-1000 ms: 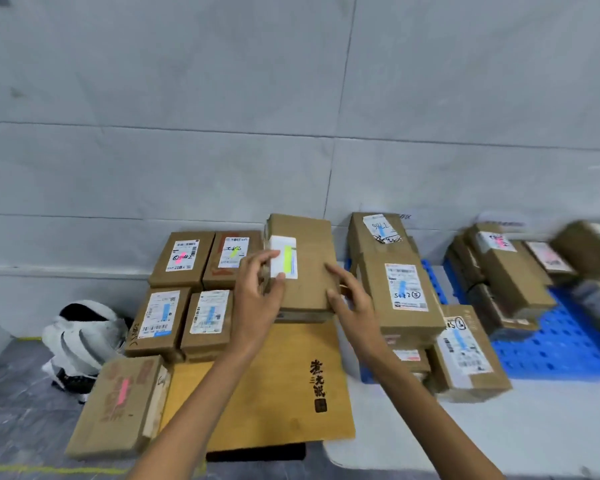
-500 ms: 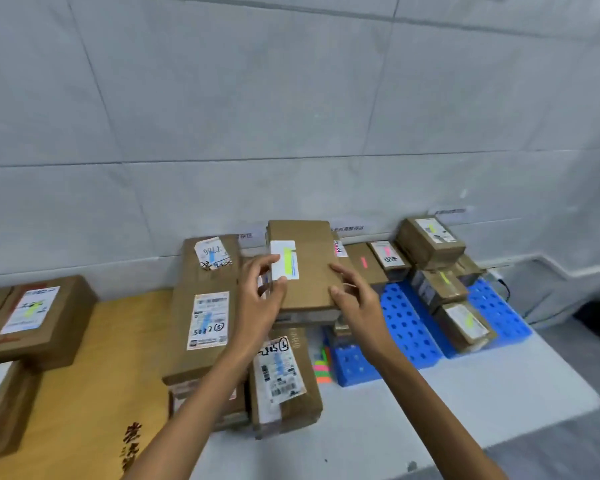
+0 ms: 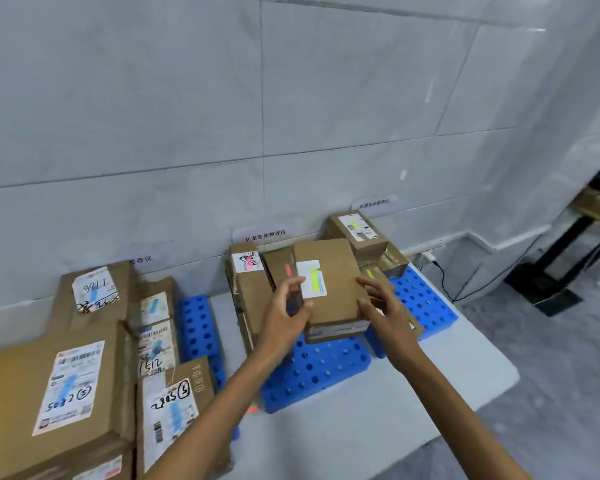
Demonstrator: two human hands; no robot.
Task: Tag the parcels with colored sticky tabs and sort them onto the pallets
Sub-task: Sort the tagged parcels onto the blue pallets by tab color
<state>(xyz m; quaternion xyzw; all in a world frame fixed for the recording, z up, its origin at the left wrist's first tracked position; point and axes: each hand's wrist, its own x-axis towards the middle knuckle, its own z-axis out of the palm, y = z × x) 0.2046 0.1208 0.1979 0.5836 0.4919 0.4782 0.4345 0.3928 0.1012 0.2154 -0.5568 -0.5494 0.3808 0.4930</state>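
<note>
Wall [image 3: 222, 116]: grey tile, paper zone labels low down. Bench [image 3: 447, 382]: white, carrying blue pallets [image 3: 312, 372]. Blue-tabbed parcels [image 3: 59, 386]: stacked at left. Pink-tabbed stack [image 3: 248, 282]: middle pallet. Green-tabbed parcels [image 3: 355, 230]: far right pallet. Held parcel [image 3: 329, 289]: green tab on its label, raised above the middle and right pallets, gripped between left hand [image 3: 284, 320] and right hand [image 3: 385, 313], each grip closed on a side edge. Advice: carry it right to the green group, keep it level, set it square on that stack, release both sides together.
</note>
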